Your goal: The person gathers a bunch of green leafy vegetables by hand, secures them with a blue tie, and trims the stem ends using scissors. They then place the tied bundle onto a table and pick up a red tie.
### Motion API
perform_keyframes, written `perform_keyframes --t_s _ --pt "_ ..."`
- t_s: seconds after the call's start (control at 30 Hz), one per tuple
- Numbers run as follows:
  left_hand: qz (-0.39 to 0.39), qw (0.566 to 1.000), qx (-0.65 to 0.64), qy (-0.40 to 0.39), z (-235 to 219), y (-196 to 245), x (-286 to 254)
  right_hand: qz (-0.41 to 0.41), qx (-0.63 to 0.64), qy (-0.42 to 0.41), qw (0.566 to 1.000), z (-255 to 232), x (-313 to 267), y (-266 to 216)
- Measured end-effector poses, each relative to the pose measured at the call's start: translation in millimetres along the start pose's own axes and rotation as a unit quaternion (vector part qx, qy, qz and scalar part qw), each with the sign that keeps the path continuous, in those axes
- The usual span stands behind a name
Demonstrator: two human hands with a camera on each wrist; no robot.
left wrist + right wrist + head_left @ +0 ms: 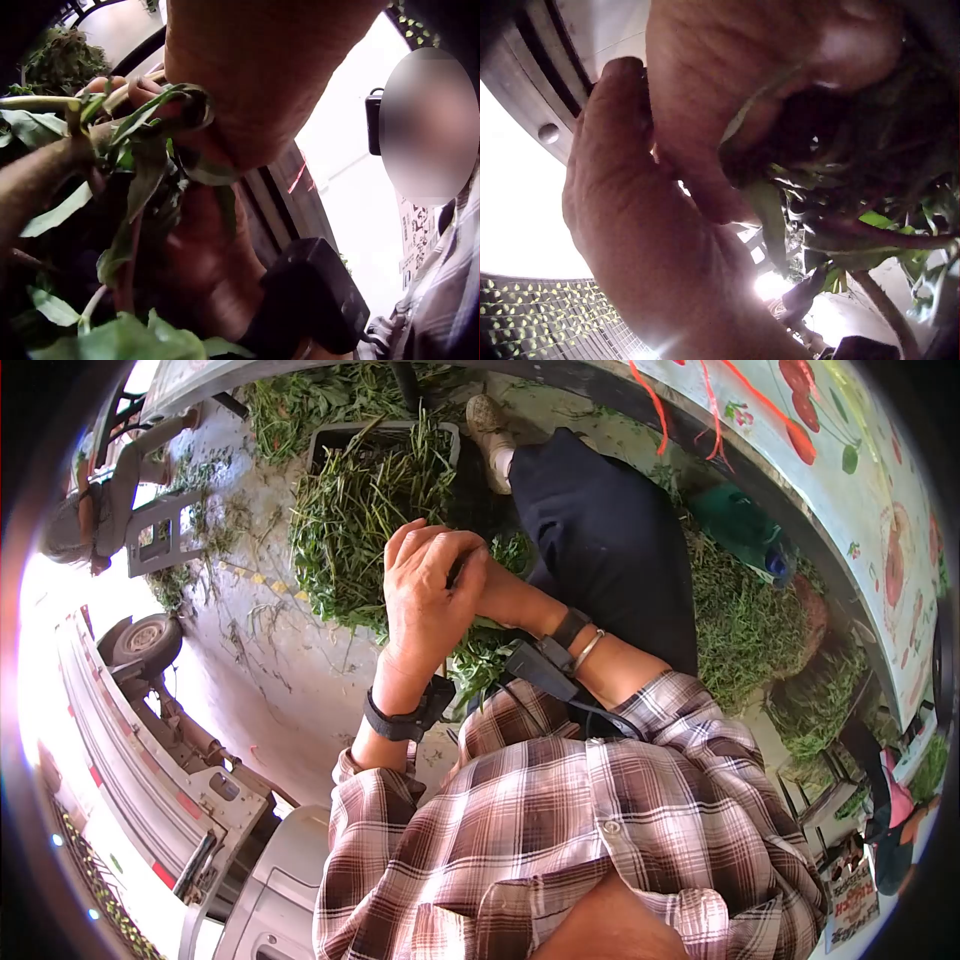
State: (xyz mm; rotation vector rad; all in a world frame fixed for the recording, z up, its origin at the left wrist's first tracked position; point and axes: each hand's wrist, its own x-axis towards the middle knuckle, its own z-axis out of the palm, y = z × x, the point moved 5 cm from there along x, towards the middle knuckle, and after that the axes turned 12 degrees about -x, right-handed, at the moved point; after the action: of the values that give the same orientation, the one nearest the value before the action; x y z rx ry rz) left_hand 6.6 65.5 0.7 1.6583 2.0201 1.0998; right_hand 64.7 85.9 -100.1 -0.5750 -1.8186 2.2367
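The right hand (502, 592) has its grip curled round leafy stalks (770, 219); the left hand (432, 592) overlaps it, and I can't tell whether its grip is closed. Heaped greens (375, 510) fill a crate (454, 446) just beyond.

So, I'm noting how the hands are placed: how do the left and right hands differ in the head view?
The left hand shows most of its back; the right hand is partly hidden behind it. The left hand's fingers show; the right hand's are out of sight. A bracelet circles the right hand's arm; none shows on the left hand's. Both arms wear dark straps.
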Motion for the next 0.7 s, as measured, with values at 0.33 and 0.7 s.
perform_keyframes --t_s 0.33,0.7 --pt "0.025 0.998 0.043 -0.036 -1.7 5.4 -4.6 -0.153 -0.121 0.043 0.98 -0.1 1.1 -4.8" --pt "-0.169 0.959 -0.118 0.193 -62.6 -68.0 -33.9 0.102 0.185 0.051 0.976 -1.8 5.1 4.3"
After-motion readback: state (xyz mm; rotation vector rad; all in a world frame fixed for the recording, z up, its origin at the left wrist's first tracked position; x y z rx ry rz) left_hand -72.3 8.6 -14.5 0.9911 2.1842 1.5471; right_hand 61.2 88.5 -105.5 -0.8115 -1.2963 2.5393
